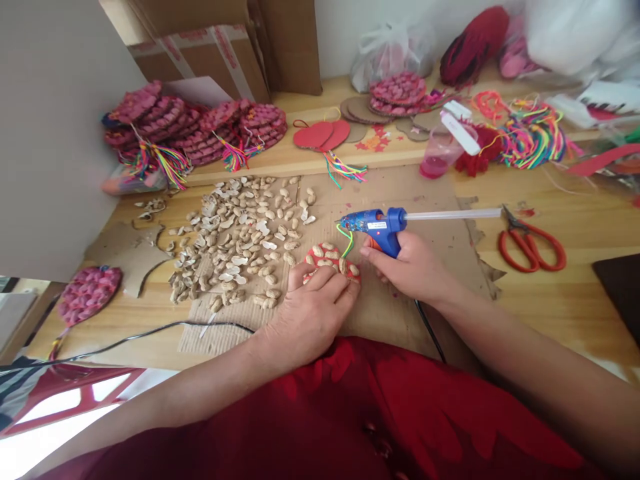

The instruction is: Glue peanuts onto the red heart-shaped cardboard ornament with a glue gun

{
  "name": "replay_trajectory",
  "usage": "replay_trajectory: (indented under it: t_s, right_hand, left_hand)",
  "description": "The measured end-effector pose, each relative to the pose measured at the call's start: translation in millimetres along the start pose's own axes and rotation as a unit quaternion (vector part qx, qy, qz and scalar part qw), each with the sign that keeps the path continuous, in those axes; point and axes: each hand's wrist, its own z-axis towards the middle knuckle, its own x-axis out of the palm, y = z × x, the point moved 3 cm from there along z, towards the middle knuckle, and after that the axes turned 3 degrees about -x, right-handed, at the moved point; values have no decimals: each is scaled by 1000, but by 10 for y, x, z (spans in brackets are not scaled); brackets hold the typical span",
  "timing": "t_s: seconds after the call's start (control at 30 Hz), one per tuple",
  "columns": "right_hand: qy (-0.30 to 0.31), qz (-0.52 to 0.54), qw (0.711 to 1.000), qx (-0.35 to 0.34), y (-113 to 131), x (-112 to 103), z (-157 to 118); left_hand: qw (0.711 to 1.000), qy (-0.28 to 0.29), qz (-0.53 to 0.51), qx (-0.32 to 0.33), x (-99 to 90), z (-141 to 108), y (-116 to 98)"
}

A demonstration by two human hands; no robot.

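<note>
My right hand [407,267] is wrapped round the handle of a blue hot glue gun [367,221], its nozzle pointing left and a long clear glue stick [453,215] out of its back. My left hand [317,303] lies with curled fingers over a red disc [355,270] covered with peanut shells [325,252], and hides its near part. From the disc's far edge rises a loop of yellow-green cord [349,241], just below the nozzle. To the left spread many loose peanut shells [255,227] on a cardboard sheet [400,190].
Orange-handled scissors [533,247] lie at the right. Stacked pink ornaments [165,127] with coloured tassels, red discs [323,135], a plastic cup [440,157] and cord bundles [533,137] line the back ledge. A black cable [150,330] crosses the front left.
</note>
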Motion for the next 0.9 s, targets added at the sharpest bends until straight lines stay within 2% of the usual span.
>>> replay_trajectory:
  t_s: [0.2, 0.47, 0.63, 0.67, 0.73, 0.8, 0.9]
  right_hand:
    - [22, 129, 991, 40, -54, -31, 17]
    - [-16, 251, 968, 15, -94, -115, 112]
    - [-65, 367, 928, -1, 4, -485, 144]
    - [-64, 423, 904, -2, 17, -545, 140]
    - [-43, 470, 881, 9, 23, -586, 124]
    - [-22, 464, 885, 23, 6, -524, 102]
    - [7, 414, 910, 21, -17, -315, 63]
  left_hand:
    - [1000, -11, 9, -5, 43, -2, -15]
    - [999, -21, 22, -15, 96, -36, -21]
    - [999, -19, 29, -24, 91, -44, -31]
    - [999, -20, 34, -24, 90, -45, -34]
    - [999, -26, 42, -20, 91, -48, -41]
    - [998, -30, 52, -16, 93, -50, -51]
    - [997, -35, 70, -14, 99, -54, -66]
